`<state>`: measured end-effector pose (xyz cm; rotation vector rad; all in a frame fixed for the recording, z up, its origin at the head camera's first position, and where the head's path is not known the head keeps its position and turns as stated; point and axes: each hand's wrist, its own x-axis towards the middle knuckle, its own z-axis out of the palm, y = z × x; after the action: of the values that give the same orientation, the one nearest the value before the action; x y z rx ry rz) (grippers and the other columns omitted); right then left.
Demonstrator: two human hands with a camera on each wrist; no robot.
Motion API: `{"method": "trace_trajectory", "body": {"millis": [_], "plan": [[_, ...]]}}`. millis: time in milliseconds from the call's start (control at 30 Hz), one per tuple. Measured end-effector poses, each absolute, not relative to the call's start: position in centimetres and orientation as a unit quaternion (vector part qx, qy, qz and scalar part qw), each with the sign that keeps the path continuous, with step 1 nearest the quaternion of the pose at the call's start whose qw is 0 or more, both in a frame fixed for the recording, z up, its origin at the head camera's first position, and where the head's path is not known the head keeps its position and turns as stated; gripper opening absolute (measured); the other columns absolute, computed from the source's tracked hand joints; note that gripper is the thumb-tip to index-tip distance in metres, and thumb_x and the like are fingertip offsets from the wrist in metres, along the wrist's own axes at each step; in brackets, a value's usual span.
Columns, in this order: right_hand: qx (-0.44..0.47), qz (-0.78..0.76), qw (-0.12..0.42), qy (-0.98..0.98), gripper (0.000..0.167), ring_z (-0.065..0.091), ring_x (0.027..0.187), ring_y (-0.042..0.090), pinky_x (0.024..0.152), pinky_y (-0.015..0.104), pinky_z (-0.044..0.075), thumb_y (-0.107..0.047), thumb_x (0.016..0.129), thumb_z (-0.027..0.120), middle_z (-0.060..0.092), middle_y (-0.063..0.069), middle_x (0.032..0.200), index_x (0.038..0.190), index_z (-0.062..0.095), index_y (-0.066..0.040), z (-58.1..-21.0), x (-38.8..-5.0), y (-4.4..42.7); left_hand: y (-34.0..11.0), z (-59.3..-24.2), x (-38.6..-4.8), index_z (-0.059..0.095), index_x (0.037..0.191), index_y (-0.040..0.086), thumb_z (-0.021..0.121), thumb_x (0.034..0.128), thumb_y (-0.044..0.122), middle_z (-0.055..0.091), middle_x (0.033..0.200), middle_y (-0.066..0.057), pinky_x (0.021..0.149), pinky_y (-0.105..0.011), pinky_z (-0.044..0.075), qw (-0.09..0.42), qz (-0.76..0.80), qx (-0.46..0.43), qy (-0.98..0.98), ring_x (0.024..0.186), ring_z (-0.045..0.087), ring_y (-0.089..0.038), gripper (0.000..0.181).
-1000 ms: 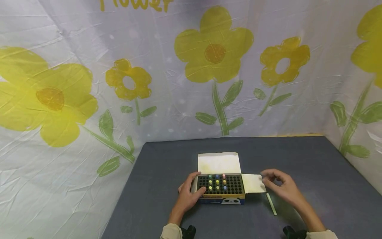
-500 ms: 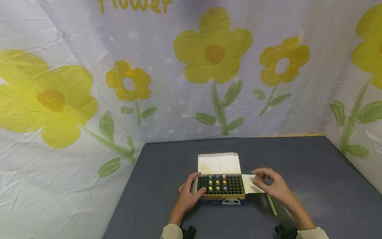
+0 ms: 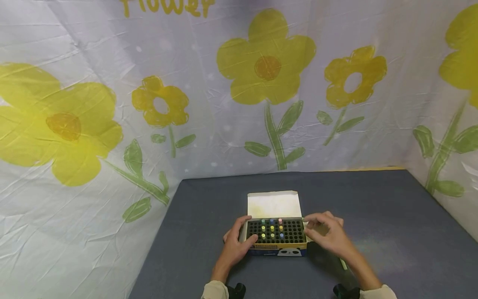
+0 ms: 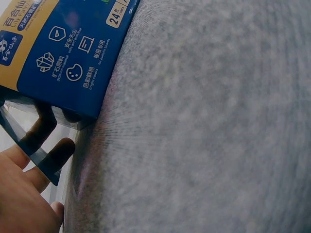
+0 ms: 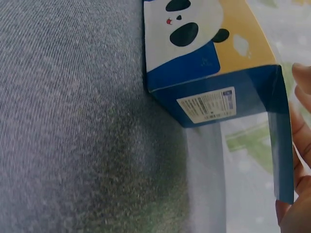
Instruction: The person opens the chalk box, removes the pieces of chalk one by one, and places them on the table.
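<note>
Can count five yellow flowers (image 3: 67, 126) from left to right across one white backdrop (image 3: 209, 137). Below, on one dark grey table (image 3: 179, 253), can see one left hand (image 3: 235, 246) curled round the left end of one open chalk box (image 3: 263, 251), thumb over the front rim, with one blue left flap (image 4: 46, 166) among the fingers. Can count nine chalk sticks (image 3: 271, 228) upright in one black insert (image 3: 293, 238), three rows of three; behind, one open white lid (image 3: 274, 203); in front, one panda face (image 3: 289, 252). At the box's right end, beside one right flap (image 5: 283, 155), can see one right hand (image 3: 331, 234), thumb and forefinger bent, narrow gap between; cannot tell whether holding anything. Farther right, can see one loose green chalk stick (image 3: 344, 264) lying on the table, partly hidden by the right forearm (image 3: 359, 265)
</note>
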<state>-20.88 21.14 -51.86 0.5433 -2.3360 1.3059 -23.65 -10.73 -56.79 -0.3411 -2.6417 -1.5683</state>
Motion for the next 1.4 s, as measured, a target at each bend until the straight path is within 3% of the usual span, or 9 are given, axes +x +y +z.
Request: {"method": "trace_trajectory", "body": {"millis": [333, 700, 1000, 1400], "plan": [[0.219, 0.455, 0.190, -0.842, 0.030, 0.046, 0.082, 0.009, 0.087, 0.045, 0.012, -0.005, 0.079, 0.084, 0.066, -0.007, 0.086, 0.105, 0.074, -0.012, -51.7, -21.1, 19.7, -10.7, -57.0, -23.7, 0.049, 0.141, 0.047, 0.073, 0.0902, 0.043, 0.057, 0.143, 0.000, 0.104, -0.066, 0.027, 0.024, -0.511, -0.102, -0.853, 0.133, 0.043, -0.032, 0.057], [0.264, 0.429, 0.201, -0.840, 0.033, 0.045, 0.082, 0.013, 0.086, 0.046, 0.012, -0.002, 0.076, 0.086, 0.067, -0.008, 0.086, 0.103, 0.074, -0.017, -51.6, -21.6, 18.1, -10.6, -56.8, -23.6, 0.050, 0.141, 0.047, 0.073, 0.0901, 0.041, 0.054, 0.149, 0.000, 0.108, -0.070, 0.023, 0.021, -0.519, -0.102, -0.848, 0.141, 0.036, -0.037, 0.056], [0.282, 0.391, 0.191, -0.855, 0.031, 0.042, 0.079, 0.009, 0.083, 0.042, 0.013, -0.005, 0.075, 0.087, 0.068, -0.012, 0.083, 0.099, 0.075, -0.020, -51.8, -22.1, 17.2, -10.5, -56.8, -23.6, 0.050, 0.141, 0.046, 0.074, 0.0891, 0.041, 0.057, 0.145, 0.000, 0.107, -0.067, 0.024, 0.024, -0.515, -0.101, -0.851, 0.136, 0.041, -0.035, 0.057], [0.274, 0.366, 0.107, -0.883, 0.023, 0.038, 0.083, 0.004, 0.082, 0.043, 0.012, -0.012, 0.081, 0.084, 0.072, -0.013, 0.094, 0.100, 0.078, -0.024, -50.9, -22.3, 16.6, -10.5, -56.7, -23.7, 0.050, 0.142, 0.043, 0.073, 0.0892, 0.041, 0.060, 0.139, -0.004, 0.106, -0.066, 0.022, 0.030, -0.514, -0.109, -0.850, 0.130, 0.047, -0.034, 0.057]]}}
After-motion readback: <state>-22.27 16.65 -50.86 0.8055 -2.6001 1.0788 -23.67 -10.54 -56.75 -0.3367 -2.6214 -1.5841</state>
